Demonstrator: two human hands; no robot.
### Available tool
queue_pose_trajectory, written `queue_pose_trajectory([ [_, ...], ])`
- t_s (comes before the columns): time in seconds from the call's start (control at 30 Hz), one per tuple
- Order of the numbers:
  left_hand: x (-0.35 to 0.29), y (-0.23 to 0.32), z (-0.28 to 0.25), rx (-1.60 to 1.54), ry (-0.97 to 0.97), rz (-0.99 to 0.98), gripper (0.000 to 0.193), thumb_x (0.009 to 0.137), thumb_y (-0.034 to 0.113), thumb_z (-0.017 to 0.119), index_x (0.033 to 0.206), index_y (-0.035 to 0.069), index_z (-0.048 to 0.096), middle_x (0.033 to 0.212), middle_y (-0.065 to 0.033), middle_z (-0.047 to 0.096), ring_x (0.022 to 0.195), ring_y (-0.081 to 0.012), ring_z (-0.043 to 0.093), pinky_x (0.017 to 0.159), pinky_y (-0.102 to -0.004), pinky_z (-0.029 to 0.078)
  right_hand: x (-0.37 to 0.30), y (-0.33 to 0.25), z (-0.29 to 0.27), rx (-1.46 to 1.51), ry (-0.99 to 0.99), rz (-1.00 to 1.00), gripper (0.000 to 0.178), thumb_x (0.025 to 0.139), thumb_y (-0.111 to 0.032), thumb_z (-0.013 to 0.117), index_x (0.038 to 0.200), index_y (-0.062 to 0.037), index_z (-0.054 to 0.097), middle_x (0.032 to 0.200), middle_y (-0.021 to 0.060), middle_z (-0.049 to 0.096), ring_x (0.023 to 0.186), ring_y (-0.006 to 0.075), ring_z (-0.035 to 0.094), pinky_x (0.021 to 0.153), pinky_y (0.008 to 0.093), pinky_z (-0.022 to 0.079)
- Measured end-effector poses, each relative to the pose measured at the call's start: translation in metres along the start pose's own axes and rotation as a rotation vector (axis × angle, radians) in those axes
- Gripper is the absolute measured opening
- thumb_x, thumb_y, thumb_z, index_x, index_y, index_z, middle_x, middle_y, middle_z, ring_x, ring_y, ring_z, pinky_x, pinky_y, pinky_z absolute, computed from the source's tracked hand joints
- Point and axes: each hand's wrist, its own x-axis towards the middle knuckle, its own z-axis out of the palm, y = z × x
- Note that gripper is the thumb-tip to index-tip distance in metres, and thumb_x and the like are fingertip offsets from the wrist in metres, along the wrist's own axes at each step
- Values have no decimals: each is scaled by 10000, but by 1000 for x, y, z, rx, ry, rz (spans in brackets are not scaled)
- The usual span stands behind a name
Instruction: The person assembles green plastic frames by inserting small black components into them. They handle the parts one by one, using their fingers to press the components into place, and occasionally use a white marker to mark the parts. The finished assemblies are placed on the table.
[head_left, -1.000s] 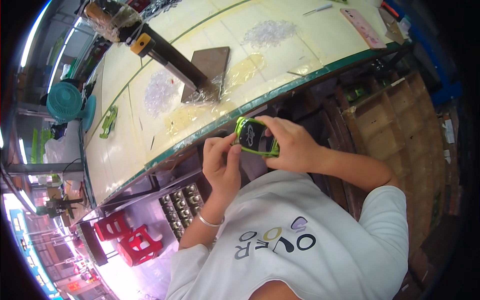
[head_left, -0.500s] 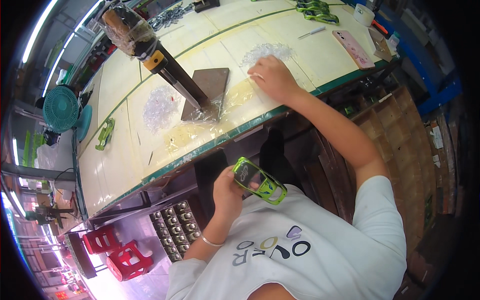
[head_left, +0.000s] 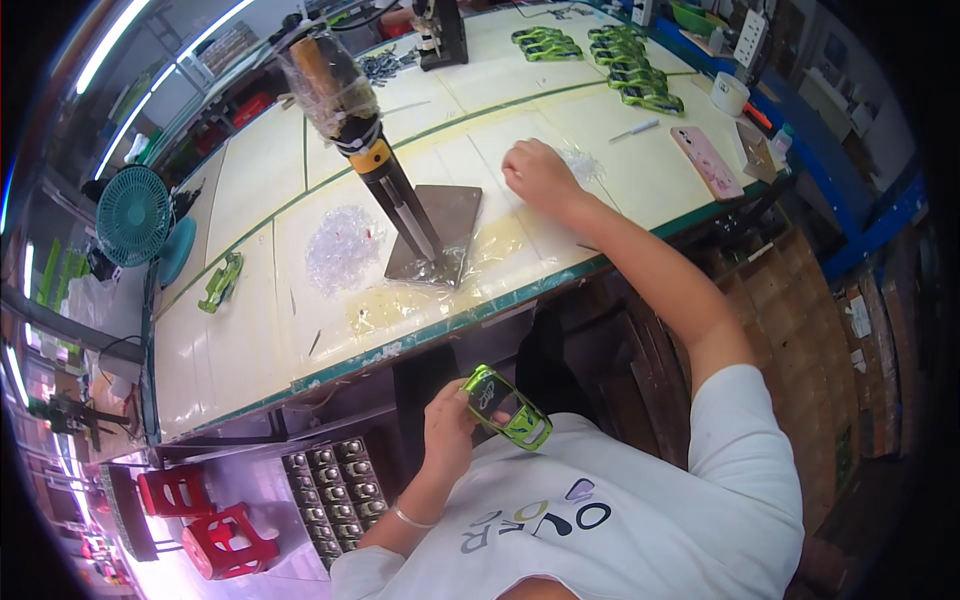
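Observation:
My left hand point(head_left: 449, 425) is closed around a bright green toy car body point(head_left: 508, 410) with a dark upper surface, held in front of my shirt below the table edge. My right hand point(head_left: 540, 178) is over the table with its fingers curled in; whatever they may hold is hidden. Beside it lies a small heap of clear plastic pieces point(head_left: 582, 164). To its left stands a black upright hand press point(head_left: 397, 195) with a yellow band and a metal rod, on a brown base plate point(head_left: 458, 215).
A larger heap of clear pieces point(head_left: 340, 248) lies left of the press. A green car body point(head_left: 221, 283) rests farther left. Rows of green car bodies point(head_left: 632, 70), a screwdriver point(head_left: 634, 131), a pink phone point(head_left: 706, 162) and a tape roll point(head_left: 729, 94) are at the right.
The view has shifted, bringing more of the far table into sight. My right hand has moved from the far side of the right heap to its left. The left hand keeps the car body.

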Motion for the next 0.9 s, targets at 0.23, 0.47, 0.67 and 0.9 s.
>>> queue_pose_trajectory([
  [0.23, 5, 31, -1, 195, -159, 165, 262, 873, 117, 369, 1015, -63, 494, 862, -100, 575, 702, -122, 579, 650, -232, 462, -69, -80, -89, 1346, -410, 494, 145, 826, -159, 517, 834, -17, 544, 839, 15, 530, 795, 74, 474, 706, 220, 391],
  [0.47, 1, 54, 19, 417, -269, 237, 242, 876, 112, 371, 1004, -48, 501, 837, -66, 571, 705, -104, 571, 639, -213, 442, -104, -120, -111, 1565, -551, 451, 64, 794, -73, 524, 774, -12, 515, 978, 74, 484, 832, 120, 480, 741, 235, 402],
  [0.67, -2, 56, 22, 483, -292, 233, 233, 879, 114, 371, 999, -33, 506, 817, -63, 567, 692, -84, 549, 623, -214, 435, -104, -122, -111, 1553, -667, 434, 75, 824, -75, 510, 815, -1, 507, 953, 63, 473, 786, 93, 483, 690, 226, 429],
  [0.9, -3, 55, 22, 535, -288, 187, 227, 869, 101, 391, 996, -48, 506, 816, -29, 542, 740, -60, 461, 657, -187, 377, -105, -123, -112, 1538, -697, 446, 72, 835, -66, 497, 818, 3, 504, 942, 68, 458, 763, 102, 499, 649, 223, 462],
])
